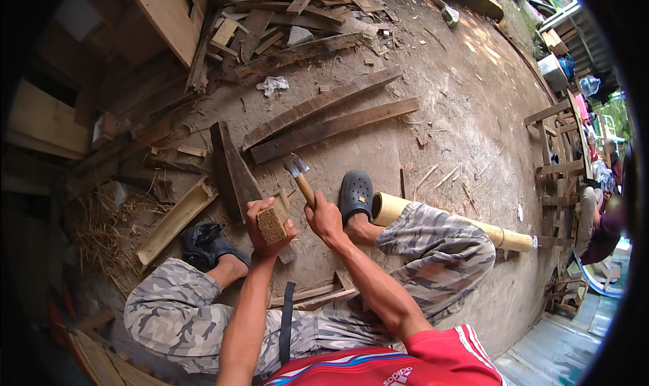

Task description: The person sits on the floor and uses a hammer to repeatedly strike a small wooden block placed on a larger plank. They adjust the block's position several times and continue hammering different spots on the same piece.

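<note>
Presumably block-working step: left hand [263, 245] clasps wood block [273, 225], right hand [326, 220] grips hammer-like tool [304, 185] just right, head type unclear; next move should call for steady block.

Two hands [324, 218], one hammer [303, 182], one wood block [273, 224]; two shoes [355, 192], one bamboo pole [515, 240]; two long beams [334, 130] side by side; scrap wood [299, 3]: too many to count.
</note>
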The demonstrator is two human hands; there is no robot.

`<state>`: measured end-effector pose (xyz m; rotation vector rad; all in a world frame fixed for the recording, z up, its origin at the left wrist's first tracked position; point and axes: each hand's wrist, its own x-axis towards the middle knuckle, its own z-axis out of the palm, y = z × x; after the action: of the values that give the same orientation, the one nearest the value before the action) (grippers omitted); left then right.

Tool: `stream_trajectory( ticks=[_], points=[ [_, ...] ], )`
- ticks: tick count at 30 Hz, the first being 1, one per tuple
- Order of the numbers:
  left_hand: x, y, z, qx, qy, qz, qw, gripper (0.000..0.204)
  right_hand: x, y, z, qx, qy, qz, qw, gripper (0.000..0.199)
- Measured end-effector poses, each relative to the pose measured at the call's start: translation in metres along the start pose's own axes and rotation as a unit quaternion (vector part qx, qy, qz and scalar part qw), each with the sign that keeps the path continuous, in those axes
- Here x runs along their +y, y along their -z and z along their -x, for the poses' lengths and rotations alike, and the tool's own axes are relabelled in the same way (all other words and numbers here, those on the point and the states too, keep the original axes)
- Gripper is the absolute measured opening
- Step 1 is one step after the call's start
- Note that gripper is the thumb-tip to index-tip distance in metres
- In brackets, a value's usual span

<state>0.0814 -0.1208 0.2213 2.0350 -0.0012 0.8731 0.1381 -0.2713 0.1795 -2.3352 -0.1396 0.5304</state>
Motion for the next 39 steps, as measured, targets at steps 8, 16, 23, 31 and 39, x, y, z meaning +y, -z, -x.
stream_trajectory(
  ticks=[8, 16, 23, 31, 39],
  points=[
    [0.003, 0.000, -0.002, -0.018, -0.004, 0.007, 1.000, 0.058, 0.042, -0.019, 0.015, -0.064, -0.082, 0.050, 0.993, 0.028],
    [0.004, -0.001, 0.004, 0.002, -0.014, 0.013, 1.000, 0.059, -0.018, 0.010, -0.004, 0.045, 0.018, -0.017, 0.999, 0.025],
    [-0.002, 0.007, 0.004, 0.017, 0.005, 0.018, 1.000, 0.057, 0.070, -0.043, 0.014, -0.139, -0.145, 0.089, 0.976, 0.030],
    [-0.011, 0.025, 0.004, 0.053, 0.046, 0.005, 0.998, 0.054, 0.027, -0.031, 0.018, -0.011, -0.138, 0.002, 0.990, 0.030],
    [-0.040, 0.016, -0.061, 0.173, 0.138, -0.091, 0.971, 0.050, 0.017, -0.026, 0.013, 0.093, 0.000, -0.079, 0.992, 0.024]
  ],
)
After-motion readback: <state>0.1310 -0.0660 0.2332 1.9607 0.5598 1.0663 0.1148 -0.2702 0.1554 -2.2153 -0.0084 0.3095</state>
